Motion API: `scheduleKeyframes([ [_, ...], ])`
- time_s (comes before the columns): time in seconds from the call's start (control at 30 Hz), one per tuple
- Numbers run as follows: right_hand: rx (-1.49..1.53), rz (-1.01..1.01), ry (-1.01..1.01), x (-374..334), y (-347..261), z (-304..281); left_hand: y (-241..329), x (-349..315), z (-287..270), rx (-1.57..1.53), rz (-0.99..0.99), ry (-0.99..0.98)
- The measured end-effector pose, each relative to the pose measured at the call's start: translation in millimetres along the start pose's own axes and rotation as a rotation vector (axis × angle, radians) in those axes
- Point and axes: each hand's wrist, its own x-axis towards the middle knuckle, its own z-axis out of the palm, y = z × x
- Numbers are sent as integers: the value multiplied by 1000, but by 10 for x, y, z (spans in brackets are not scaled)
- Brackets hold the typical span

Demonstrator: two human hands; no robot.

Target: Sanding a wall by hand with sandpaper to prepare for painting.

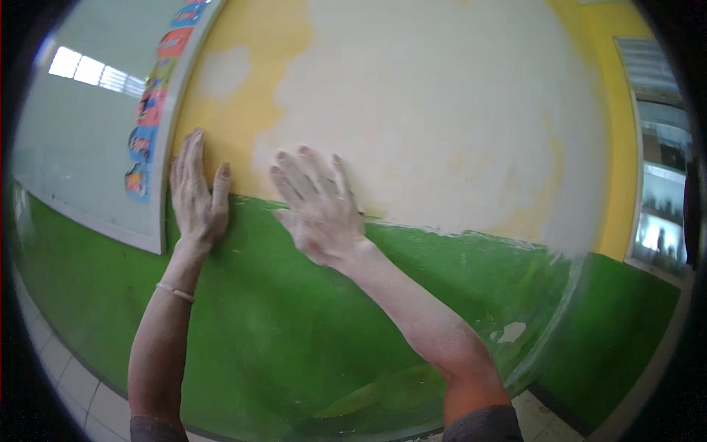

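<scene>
1. Facing a painted wall (456,96), the person had both bare hands raised to it, near the line where the upper and lower colours met.
2. Left hand (197,195): fingers straight and close together, pointing up, thumb held apart; nothing visible in it. It was over the yellow paint (254,114), right beside the white frame (157,228) of a glossy board (81,140).
3. Right hand (320,214): wide, fingers fanned, palm toward the wall, lying across the colour line. Fingers were over the off-white patch (412,132), heel over the green band (294,331). Could not tell whether anything sat under the palm.
4. Both hands and forearms carried a pale, dusty coat. Thin light bracelet (175,292) was above the left wrist; dark sleeves (482,427) showed at the lower edge.
5. Wall state: off-white patch covered most of the upper middle, yellow showed to both sides, green ran below. Green's top edge was ragged with white flecks; a light chip (512,332) sat low on its right.
6. Surroundings: colourful cards (151,107) ran up the board's right side; window (663,191) was far right; floor tiles (74,379) showed lower left.
</scene>
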Motion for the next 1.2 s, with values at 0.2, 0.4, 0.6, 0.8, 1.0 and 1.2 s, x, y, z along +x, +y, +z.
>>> scheduleKeyframes([
  [0.2,-308,472,69,-1121,1408,-497,57,-1,28,213,68,-97],
  [0.4,-256,908,221,-2205,2421,-935,120,-26,124,335,55,-144],
  [0.6,-141,1407,244,-3526,2151,-849,865,72,364,333,184,-252],
  [0.8,536,1219,374,-4164,54,-528,2036,-92,751,104,538,-494],
  [1.0,844,1790,305,-4067,-383,-306,2828,-444,921,43,885,-622],
  [1.2,877,1720,357,-4112,-249,-59,2588,13,852,-6,902,-616],
])
